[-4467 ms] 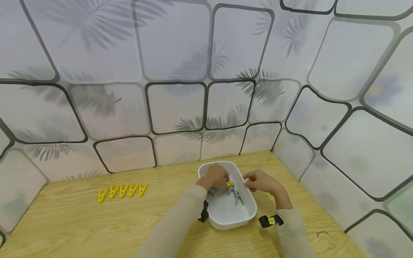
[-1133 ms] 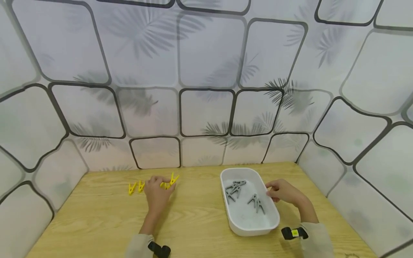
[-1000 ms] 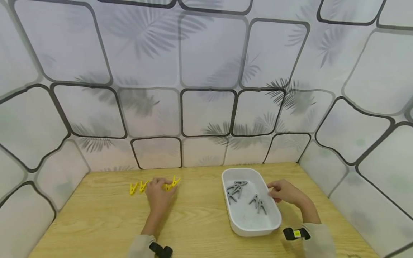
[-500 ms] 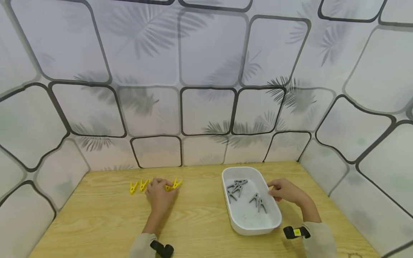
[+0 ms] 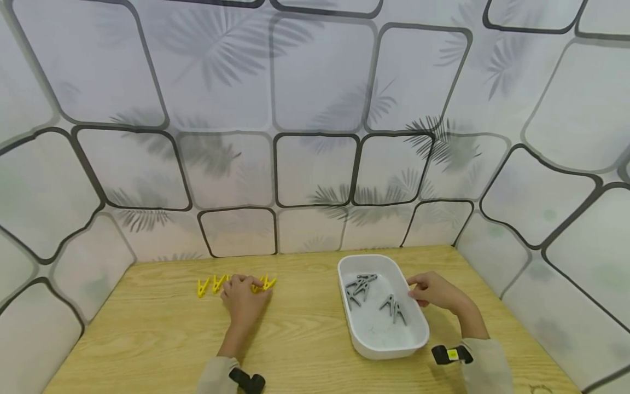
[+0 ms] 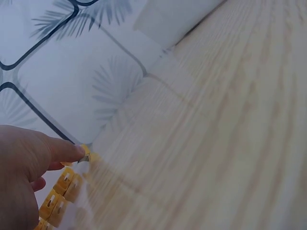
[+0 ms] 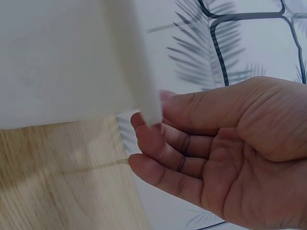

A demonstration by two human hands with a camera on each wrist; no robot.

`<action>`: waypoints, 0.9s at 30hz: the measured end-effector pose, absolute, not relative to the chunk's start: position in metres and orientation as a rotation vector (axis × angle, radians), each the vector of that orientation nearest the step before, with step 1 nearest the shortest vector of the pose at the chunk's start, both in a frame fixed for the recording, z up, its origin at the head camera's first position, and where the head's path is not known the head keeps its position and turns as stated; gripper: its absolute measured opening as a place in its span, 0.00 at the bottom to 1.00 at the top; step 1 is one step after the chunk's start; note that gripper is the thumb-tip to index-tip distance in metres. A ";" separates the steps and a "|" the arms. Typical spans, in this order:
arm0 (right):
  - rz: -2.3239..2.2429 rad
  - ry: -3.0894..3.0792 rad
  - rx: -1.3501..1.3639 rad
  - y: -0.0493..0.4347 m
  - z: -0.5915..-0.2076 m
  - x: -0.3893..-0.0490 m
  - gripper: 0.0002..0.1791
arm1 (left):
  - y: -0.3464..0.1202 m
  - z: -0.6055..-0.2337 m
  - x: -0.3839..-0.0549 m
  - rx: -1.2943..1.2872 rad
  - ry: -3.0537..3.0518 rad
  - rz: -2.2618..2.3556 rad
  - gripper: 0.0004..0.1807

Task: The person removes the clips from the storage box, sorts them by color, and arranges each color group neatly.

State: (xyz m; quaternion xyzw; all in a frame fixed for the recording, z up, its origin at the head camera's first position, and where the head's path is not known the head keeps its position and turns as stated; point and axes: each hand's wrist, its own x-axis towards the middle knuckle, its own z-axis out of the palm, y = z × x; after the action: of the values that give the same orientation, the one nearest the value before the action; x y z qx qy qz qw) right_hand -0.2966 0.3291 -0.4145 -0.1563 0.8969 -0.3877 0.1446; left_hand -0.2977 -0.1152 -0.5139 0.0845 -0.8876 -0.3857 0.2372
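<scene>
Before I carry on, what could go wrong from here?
The left hand might knock neighbouring yellow clips out of line, since they sit close together. The right hand, at the edge of the white tub, could jog it and make the loose gray clips inside slide.

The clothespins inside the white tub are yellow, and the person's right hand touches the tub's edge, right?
Not quite: the clothespins inside the white tub are gray, as the head view shows. The right hand does touch the tub's edge.
</scene>
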 end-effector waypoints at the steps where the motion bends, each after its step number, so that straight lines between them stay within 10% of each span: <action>1: -1.118 2.584 -0.449 0.330 -0.414 -0.296 0.21 | -0.114 -0.514 -0.298 0.234 -2.435 -1.057 0.12; 27: -1.099 2.616 -0.421 0.329 -0.416 -0.298 0.19 | -0.110 -0.510 -0.299 0.208 -2.483 -1.077 0.22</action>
State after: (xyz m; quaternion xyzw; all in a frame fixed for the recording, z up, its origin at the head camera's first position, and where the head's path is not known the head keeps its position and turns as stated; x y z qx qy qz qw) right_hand -0.2978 0.3288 -0.4159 -0.1455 0.9035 -0.3795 0.1360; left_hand -0.2989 -0.1099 -0.5102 0.0749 -0.8939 -0.3876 0.2122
